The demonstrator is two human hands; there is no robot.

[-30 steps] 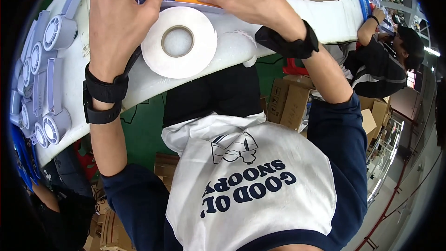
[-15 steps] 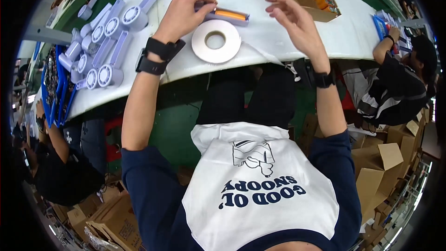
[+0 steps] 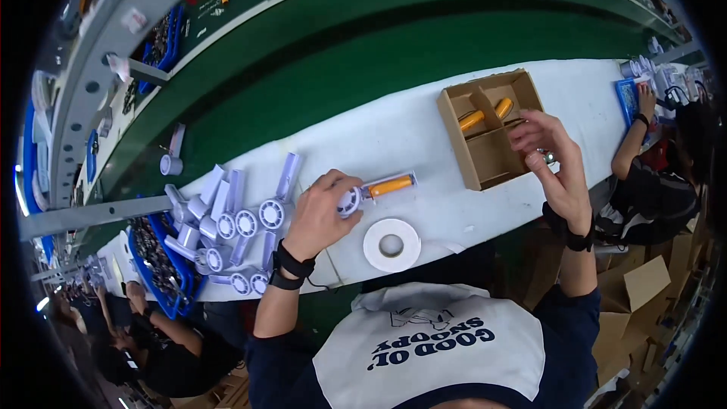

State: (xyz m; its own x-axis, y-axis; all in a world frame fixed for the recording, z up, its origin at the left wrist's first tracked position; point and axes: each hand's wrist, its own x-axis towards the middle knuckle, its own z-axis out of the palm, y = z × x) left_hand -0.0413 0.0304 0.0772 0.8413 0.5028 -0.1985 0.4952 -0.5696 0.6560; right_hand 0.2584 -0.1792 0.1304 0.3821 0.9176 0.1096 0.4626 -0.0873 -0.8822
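My left hand point(image 3: 322, 212) is closed around the round head of a lavender handheld fan body point(image 3: 351, 201), low over the table. An orange cylindrical battery point(image 3: 391, 185) lies in the fan's open handle, which points right. My right hand point(image 3: 556, 170) is at the near right corner of the divided cardboard box point(image 3: 478, 170), fingers apart and curved. A small shiny piece shows by its thumb; the hand partly hides that compartment. Orange batteries point(image 3: 471, 120) lie in the box's far compartments. A roll of white tape point(image 3: 391, 245) lies flat, nearest to my left hand.
Several lavender fan bodies point(image 3: 246, 223) are heaped on the white table point(image 3: 341, 155) at the left, beside a blue tray point(image 3: 163, 257) of small dark parts. A metal post and bar point(image 3: 98, 212) stand at far left. Other people point(image 3: 666, 174) work on both sides.
The view has tilted up, showing more of the table's far side. My right hand has moved from beside the fan to the box. My left hand has kept its hold on the fan.
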